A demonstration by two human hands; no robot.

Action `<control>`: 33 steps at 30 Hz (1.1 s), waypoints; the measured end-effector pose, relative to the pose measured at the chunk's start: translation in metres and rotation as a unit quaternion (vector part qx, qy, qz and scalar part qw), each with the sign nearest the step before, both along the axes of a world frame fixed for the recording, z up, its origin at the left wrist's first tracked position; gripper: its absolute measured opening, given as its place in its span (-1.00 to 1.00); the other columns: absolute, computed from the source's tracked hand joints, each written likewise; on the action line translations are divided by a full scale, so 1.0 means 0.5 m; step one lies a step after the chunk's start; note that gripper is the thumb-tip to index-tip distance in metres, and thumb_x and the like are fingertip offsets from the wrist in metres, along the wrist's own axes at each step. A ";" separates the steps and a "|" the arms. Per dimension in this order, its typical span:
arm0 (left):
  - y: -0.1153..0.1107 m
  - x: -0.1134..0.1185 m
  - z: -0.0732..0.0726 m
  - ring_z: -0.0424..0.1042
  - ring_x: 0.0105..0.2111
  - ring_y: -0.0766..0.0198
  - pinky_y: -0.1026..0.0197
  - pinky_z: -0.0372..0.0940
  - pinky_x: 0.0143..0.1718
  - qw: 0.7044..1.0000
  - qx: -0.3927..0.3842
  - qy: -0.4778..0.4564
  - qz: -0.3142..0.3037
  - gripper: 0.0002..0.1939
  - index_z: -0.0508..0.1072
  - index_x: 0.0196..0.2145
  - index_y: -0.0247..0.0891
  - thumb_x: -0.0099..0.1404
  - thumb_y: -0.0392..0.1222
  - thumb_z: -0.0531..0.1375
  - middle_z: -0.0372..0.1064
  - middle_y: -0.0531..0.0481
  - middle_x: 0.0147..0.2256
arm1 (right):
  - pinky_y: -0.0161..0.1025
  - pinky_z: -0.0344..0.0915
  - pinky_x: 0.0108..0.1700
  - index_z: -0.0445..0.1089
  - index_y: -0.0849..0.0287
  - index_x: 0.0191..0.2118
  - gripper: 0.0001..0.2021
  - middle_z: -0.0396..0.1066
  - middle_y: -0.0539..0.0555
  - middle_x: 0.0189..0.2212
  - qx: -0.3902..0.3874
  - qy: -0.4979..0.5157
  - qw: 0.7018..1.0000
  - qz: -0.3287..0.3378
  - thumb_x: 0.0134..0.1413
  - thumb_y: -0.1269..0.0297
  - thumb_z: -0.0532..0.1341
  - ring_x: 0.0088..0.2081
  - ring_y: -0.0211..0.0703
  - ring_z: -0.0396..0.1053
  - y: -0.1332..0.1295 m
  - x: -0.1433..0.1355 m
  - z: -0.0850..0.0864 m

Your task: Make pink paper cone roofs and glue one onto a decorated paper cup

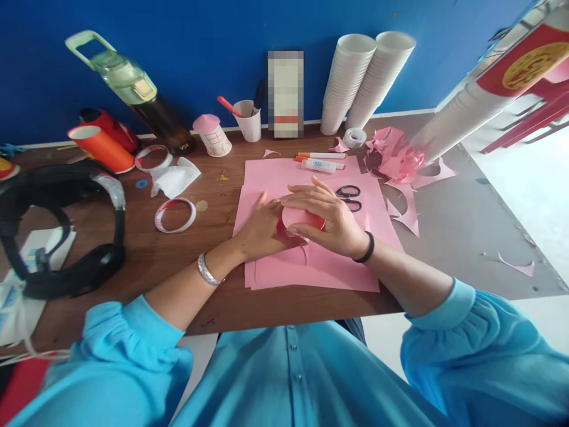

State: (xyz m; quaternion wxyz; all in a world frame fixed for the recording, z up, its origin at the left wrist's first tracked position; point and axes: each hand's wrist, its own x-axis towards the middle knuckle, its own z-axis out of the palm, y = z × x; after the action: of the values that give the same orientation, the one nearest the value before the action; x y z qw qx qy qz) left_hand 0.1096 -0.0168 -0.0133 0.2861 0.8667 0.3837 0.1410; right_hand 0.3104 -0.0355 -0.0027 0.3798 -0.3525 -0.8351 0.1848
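Over a stack of pink paper sheets, my two hands meet around a round pink paper piece. My left hand is closed under and beside it, its lower fingers partly hidden. Curved over the top of the piece, my right hand pinches its near edge with the thumb. Black-handled scissors lie on the paper just behind my right hand, their blades hidden. Markers and a white glue tube rest at the sheets' far edge.
Stacked white cups stand at the back, near tape and pink scraps. A pink-topped cup, a pen cup and a bottle stand left of centre. A black headset and paper rings lie left.
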 end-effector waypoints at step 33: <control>0.001 -0.014 -0.034 0.49 0.01 -0.04 -0.11 0.48 -0.01 0.952 0.158 -0.215 0.153 -0.26 0.29 0.07 -0.18 0.06 0.08 0.51 0.43 -0.15 -0.03 | 0.20 0.34 0.24 0.25 -0.02 0.32 -0.49 0.42 0.22 0.18 0.003 0.173 0.981 -0.088 0.36 -0.05 0.18 0.21 0.12 0.38 -0.001 0.000 -0.033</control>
State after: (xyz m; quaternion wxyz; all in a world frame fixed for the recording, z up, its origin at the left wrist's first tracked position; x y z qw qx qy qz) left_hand 0.1026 -0.0165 -0.0304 0.1961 0.7809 0.4141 0.4245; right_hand 0.3104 -0.0360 -0.0190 0.5341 -0.3858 -0.7234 0.2063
